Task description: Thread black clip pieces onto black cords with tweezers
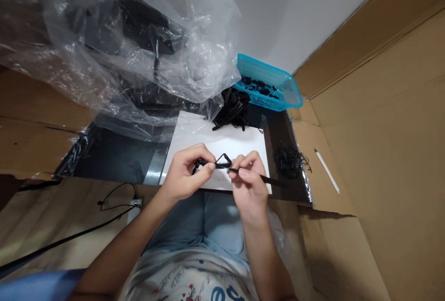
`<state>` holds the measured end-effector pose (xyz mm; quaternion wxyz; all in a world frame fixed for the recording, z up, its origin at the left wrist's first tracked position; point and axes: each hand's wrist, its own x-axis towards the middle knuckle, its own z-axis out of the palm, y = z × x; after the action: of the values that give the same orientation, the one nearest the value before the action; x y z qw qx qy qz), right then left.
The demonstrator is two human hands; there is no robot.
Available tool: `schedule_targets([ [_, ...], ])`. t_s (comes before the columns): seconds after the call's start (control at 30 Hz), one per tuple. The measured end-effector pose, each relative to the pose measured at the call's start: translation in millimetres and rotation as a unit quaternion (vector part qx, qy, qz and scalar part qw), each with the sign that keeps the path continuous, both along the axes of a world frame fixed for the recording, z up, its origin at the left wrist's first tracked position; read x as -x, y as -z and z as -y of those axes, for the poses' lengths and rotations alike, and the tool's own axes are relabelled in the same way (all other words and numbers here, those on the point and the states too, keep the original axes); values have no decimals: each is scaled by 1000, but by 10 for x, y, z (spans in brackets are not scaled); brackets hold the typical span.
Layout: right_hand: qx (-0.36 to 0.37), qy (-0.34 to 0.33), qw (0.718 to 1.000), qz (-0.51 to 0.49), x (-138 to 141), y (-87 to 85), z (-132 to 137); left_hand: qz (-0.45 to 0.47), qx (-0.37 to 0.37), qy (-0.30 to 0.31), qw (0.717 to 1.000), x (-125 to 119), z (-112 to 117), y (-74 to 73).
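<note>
My left hand [186,171] pinches one end of a short black strap [222,162] that is folded into a small loop. Touching the same strap from the right, my right hand [247,178] is closed on it and on a thin black tool [269,180] whose tip sticks out to the right. Both hands hover just above a white sheet [215,141] lying on a dark tabletop. A pile of black straps [232,111] lies at the sheet's far edge.
A blue plastic basket [274,85] with black pieces stands at the back right. A large clear plastic bag [132,46] with dark contents fills the back left. A tangle of black threads [288,159] and a white stick [327,171] lie right. Cardboard walls surround the table.
</note>
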<state>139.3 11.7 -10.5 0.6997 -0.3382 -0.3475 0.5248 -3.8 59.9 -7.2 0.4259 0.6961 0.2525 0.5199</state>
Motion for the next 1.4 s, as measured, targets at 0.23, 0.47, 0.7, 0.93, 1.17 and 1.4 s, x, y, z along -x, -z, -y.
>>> schedule_targets([
  [0.23, -41, 29, 999, 4, -105, -3, -65, 4, 58, -15, 998, 11, 2, 19],
  [0.47, -134, 172, 849, 482, -341, 417, 92, 37, 148, -80, 985, 63, -59, 116],
  [0.7, -120, 154, 726, 659, -476, 505, 229, 106, 278, -48, 954, 17, -100, 167],
  [0.93, -133, 175, 841, 494, -514, 345, 166, 73, 289, -14, 954, -17, -92, 189],
  [1.17, -213, 183, 806, 522, -379, 154, 102, 7, 259, 4, 966, -60, -74, 104],
  [1.4, -247, 164, 750, 592, -336, 75, 123, -62, 155, 66, 984, -82, -96, 51],
])
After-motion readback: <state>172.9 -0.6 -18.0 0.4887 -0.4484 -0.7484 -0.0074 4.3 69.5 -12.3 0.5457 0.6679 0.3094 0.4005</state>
